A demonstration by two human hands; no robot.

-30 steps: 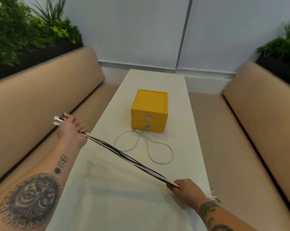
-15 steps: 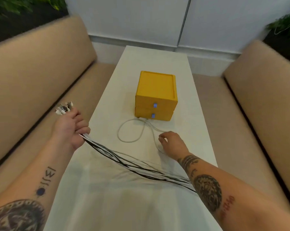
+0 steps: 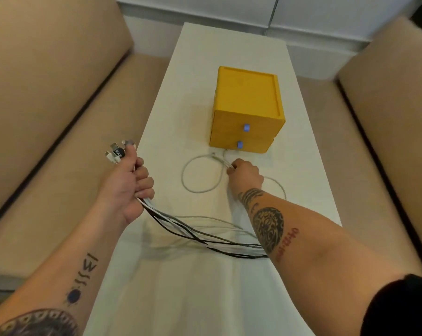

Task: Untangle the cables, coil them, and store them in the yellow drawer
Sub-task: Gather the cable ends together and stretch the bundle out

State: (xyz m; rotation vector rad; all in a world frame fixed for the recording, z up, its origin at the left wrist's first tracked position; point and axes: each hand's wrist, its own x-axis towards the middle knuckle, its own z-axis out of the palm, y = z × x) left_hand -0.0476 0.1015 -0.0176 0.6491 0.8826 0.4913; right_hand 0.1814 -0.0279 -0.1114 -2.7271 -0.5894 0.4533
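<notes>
A yellow two-drawer box [image 3: 247, 103] with blue knobs stands on the white table [image 3: 171, 287], both drawers closed. My left hand [image 3: 129, 187] grips a bundle of black and white cables [image 3: 195, 232] near their plugs, which stick out above my fist. The bundle trails right across the table and passes under my right forearm. A loose white cable [image 3: 198, 175] lies looped in front of the box. My right hand [image 3: 245, 174] pinches that white cable where its strands cross, just below the lower drawer.
Tan bench seats [image 3: 47, 117] run along both sides of the table, with the right one [image 3: 386, 117] close to its edge. A white wall panel lies beyond the table's far end.
My right hand let go of the bundle's far end, reached forward and took hold of the white cable by the box. The bundle went slack. My view tilted down and closer.
</notes>
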